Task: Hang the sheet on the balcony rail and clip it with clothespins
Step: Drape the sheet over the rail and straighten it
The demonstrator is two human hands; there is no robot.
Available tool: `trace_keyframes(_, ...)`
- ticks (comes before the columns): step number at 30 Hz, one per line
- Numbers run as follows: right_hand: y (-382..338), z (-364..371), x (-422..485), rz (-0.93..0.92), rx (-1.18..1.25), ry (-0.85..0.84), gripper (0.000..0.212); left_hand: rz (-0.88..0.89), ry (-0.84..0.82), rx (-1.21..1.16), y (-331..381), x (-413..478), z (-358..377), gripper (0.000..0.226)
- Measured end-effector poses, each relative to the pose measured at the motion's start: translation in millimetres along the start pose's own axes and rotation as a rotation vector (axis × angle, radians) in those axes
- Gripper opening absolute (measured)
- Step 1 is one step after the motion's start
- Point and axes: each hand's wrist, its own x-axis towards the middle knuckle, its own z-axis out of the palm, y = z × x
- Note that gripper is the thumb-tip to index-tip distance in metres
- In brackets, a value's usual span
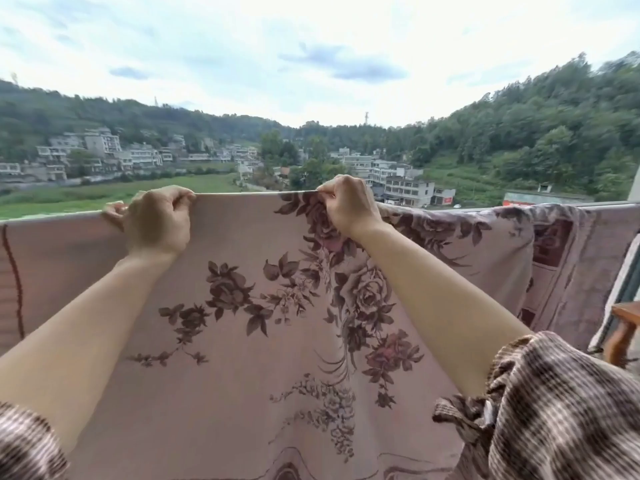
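Note:
A pink sheet (pixel 242 341) printed with dark roses hangs in front of me and fills the lower half of the view. My left hand (pixel 157 220) and my right hand (pixel 348 204) each pinch its top edge, holding that edge taut and lifted between them. To the right the sheet drapes over the metal balcony rail (pixel 616 204), whose bare end shows at the far right. On the left the sheet's top edge runs level at rail height and hides the rail. No clothespins are in view.
A wooden piece of furniture (pixel 623 327) stands at the right edge, next to a window frame. Beyond the rail lie a green field, village buildings and wooded hills, far below. My patterned sleeves fill the bottom corners.

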Motion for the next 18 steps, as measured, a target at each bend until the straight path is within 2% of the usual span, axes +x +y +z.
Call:
trace_keyframes(3,16,-3,-17,-0.014,0.117,-0.116,0.027,0.008,-0.139,-0.014,16,-8,17,0.026)
trace_keyframes(9,90,-31,-91,0.076,0.086,0.031,0.025,0.266,-0.243,-0.142,82,-92,55,0.037)
trace_keyframes(13,151,-48,-135,0.195,0.078,-0.038,0.027,0.402,-0.308,-0.171,139,-161,94,0.044)
trace_keyframes(18,247,-76,-188,0.351,0.081,-0.174,0.028,0.352,-0.478,-0.179,221,-250,150,0.042)
